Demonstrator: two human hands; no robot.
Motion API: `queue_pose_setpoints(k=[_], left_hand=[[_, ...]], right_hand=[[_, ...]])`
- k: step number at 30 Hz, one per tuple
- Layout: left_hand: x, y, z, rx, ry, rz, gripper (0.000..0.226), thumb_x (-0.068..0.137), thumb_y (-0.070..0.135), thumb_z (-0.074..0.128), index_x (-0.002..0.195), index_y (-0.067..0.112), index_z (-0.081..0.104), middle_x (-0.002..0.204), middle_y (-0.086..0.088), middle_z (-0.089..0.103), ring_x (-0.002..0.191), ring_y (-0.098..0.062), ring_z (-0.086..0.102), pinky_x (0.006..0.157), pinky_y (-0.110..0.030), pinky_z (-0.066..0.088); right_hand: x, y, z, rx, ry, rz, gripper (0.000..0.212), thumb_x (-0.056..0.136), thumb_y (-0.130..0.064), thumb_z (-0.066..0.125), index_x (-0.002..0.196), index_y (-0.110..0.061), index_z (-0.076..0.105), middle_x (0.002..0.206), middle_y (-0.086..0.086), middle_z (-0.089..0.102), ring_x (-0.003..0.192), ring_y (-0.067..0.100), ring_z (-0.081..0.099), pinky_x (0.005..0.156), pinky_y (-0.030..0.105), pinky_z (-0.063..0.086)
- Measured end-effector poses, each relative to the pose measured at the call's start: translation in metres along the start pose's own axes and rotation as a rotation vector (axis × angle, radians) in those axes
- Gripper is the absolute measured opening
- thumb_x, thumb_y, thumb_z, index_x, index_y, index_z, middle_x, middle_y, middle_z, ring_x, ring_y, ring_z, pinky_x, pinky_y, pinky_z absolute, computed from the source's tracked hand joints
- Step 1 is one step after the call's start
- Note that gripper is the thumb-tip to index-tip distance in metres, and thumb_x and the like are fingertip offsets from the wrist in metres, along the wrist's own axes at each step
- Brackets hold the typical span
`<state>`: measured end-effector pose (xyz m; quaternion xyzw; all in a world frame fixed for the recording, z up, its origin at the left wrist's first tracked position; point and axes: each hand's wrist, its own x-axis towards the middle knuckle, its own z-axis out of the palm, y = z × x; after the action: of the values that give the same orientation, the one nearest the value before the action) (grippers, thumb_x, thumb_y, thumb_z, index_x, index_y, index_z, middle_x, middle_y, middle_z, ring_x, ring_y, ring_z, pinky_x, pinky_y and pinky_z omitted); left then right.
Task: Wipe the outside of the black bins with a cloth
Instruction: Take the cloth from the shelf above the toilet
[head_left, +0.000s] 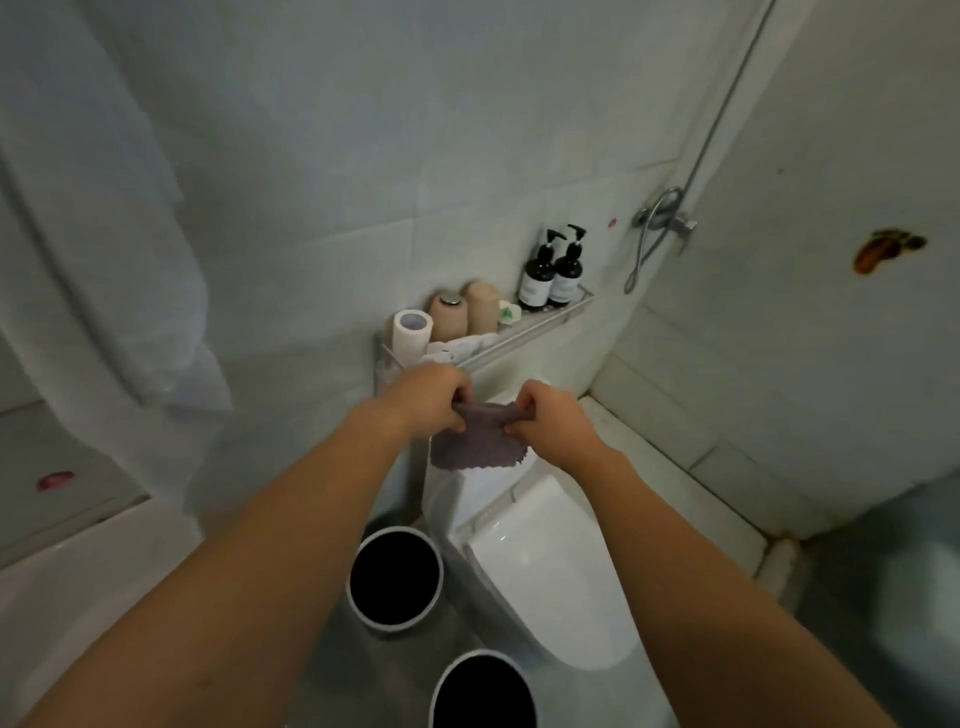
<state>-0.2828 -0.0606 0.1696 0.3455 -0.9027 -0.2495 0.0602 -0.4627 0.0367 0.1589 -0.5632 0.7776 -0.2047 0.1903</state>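
Observation:
A small purple-grey cloth (470, 441) hangs in the air above the toilet tank. My left hand (426, 397) pinches its upper left corner and my right hand (553, 415) pinches its upper right corner, stretching the top edge between them. Two round black bins with pale rims stand on the floor below my arms. The farther bin (395, 578) sits beside the toilet base. The nearer bin (483, 691) is cut off by the bottom edge. Only their dark openings and rims show from above.
A white toilet (545, 566) with its lid down fills the centre right. Behind it a wall shelf (524, 335) carries a paper roll, two beige cups and two dark pump bottles. A white shower curtain (130, 291) hangs at left, a shower hose (649, 239) at right.

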Motion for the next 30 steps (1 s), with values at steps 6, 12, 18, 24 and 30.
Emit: queue_pose_setpoints(k=[6, 12, 18, 24, 30], left_hand=[[0.055, 0.070, 0.005, 0.001, 0.067, -0.014, 0.024, 0.070, 0.017, 0.083, 0.081, 0.027, 0.064, 0.086, 0.002, 0.065, 0.083, -0.017, 0.058, 0.070, -0.032, 0.047], [0.103, 0.084, 0.037, -0.023, 0.080, 0.014, 0.032, 0.067, 0.015, 0.082, 0.070, 0.036, 0.057, 0.073, 0.015, 0.061, 0.072, -0.007, 0.058, 0.058, -0.022, 0.037], [0.148, 0.035, 0.120, -0.088, 0.104, 0.101, 0.031, 0.067, 0.012, 0.084, 0.070, 0.034, 0.062, 0.078, 0.011, 0.068, 0.077, -0.009, 0.064, 0.067, -0.030, 0.052], [0.182, -0.038, 0.234, -0.106, 0.161, 0.163, 0.029, 0.068, 0.015, 0.087, 0.076, 0.035, 0.067, 0.083, 0.010, 0.068, 0.080, -0.010, 0.063, 0.064, -0.022, 0.047], [0.184, -0.078, 0.332, -0.187, 0.205, 0.204, 0.027, 0.069, 0.012, 0.087, 0.074, 0.031, 0.068, 0.078, 0.010, 0.066, 0.074, -0.009, 0.061, 0.064, -0.019, 0.046]], right_hand=[[0.011, 0.059, -0.068, 0.019, 0.077, -0.086, 0.021, 0.079, -0.018, 0.074, 0.099, -0.018, 0.067, 0.081, 0.001, 0.067, 0.079, 0.021, 0.060, 0.065, 0.028, 0.043], [0.030, 0.112, -0.069, 0.073, 0.152, -0.073, 0.012, 0.079, -0.019, 0.073, 0.084, -0.022, 0.062, 0.081, 0.002, 0.066, 0.080, 0.021, 0.060, 0.066, 0.029, 0.046], [0.056, 0.184, 0.012, 0.148, 0.284, -0.033, 0.018, 0.078, -0.020, 0.075, 0.080, -0.022, 0.057, 0.075, -0.004, 0.061, 0.072, 0.015, 0.055, 0.054, 0.023, 0.037], [0.077, 0.274, 0.128, 0.275, 0.393, -0.039, 0.020, 0.075, -0.022, 0.079, 0.077, -0.019, 0.059, 0.066, -0.006, 0.060, 0.057, 0.003, 0.053, 0.048, 0.019, 0.042], [0.071, 0.336, 0.209, 0.515, 0.446, -0.039, 0.027, 0.074, -0.009, 0.082, 0.072, -0.016, 0.057, 0.065, -0.004, 0.060, 0.057, 0.003, 0.056, 0.054, 0.019, 0.047]])
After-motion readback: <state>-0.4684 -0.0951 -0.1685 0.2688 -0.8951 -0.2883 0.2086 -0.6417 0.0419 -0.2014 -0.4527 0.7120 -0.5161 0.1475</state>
